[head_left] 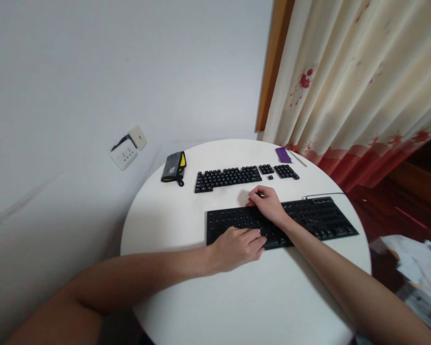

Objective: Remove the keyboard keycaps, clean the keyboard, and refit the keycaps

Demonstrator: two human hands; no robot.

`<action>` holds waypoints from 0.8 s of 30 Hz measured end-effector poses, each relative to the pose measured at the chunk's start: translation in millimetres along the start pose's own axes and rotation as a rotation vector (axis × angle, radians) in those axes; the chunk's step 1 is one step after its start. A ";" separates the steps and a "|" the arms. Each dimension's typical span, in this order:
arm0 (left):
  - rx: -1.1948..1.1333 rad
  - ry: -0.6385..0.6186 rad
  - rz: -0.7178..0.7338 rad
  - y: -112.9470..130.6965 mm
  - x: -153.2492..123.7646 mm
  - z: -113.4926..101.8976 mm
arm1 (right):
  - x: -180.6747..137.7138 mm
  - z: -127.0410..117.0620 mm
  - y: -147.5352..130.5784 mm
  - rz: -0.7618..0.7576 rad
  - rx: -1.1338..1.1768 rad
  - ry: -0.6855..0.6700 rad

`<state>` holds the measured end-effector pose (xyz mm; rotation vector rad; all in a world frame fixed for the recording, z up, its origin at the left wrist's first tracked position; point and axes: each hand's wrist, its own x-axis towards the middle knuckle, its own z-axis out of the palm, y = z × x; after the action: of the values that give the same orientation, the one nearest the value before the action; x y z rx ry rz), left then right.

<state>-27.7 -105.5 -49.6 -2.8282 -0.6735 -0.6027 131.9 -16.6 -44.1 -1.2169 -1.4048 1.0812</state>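
A black keyboard (319, 218) lies across the middle of the round white table (237, 297). My left hand (237, 247) rests on its front edge with the fingers curled over the keys and the thumb at the rim. My right hand (267, 203) sits over the keyboard's back edge, fingers pinched together on a small black piece (260, 195) that looks like a keycap. Behind them, rows of loose black keycaps (228, 177) are laid out in keyboard order, with smaller groups (286, 171) to the right and one lone keycap (270, 178).
A grey and yellow pouch (173, 166) lies at the table's back left. A purple item (283, 154) and a thin white stick (298, 158) lie at the back right. The keyboard cable (323, 194) runs off right. A wall socket (127, 148), curtain (359, 86) and papers (416, 268) surround the table.
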 end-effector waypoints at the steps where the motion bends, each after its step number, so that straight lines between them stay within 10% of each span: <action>1: -0.005 -0.010 -0.003 0.0 0.0 -0.7 | 0.0 0.0 0.0 0.002 0.000 0.001; 24: -0.092 0.135 -0.037 -3.8 9.1 3.3 | -1.2 -0.8 2.9 -0.016 -0.011 0.001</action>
<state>-20.9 -97.6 -48.4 -2.8319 -0.6909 -0.8430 133.2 -17.4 -47.0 -1.2123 -1.4189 1.0629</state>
